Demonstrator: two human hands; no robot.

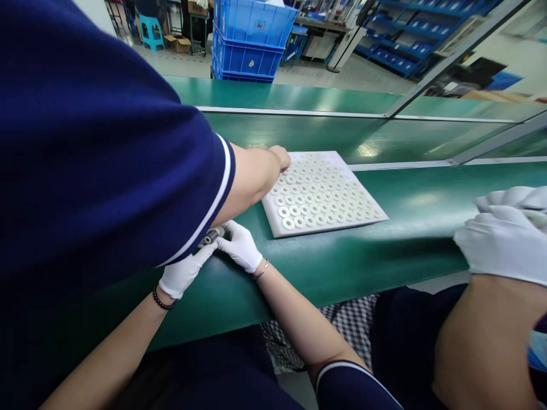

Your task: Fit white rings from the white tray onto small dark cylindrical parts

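Observation:
My left hand (183,276), in a white glove with a dark beaded bracelet at the wrist, is closed on a small grey cylindrical part (209,237) with a hole in its end. From the other side, my right hand (241,247), also gloved in white, pinches the same part near its far end. Both hands are just above the green work surface. A co-worker's sleeve and forearm cover some of the part and the fingertips. To the right of my hands lies a white foam tray (280,230) with rows of pale ring-shaped pieces.
A co-worker's bare arm (250,173) crosses in front of me, its hand at the tray's far left corner. At the right edge are another person's white-gloved hands (504,239). Beyond the green bench (342,267) stand stacked blue crates (252,54). A metal frame (453,62) slants at right.

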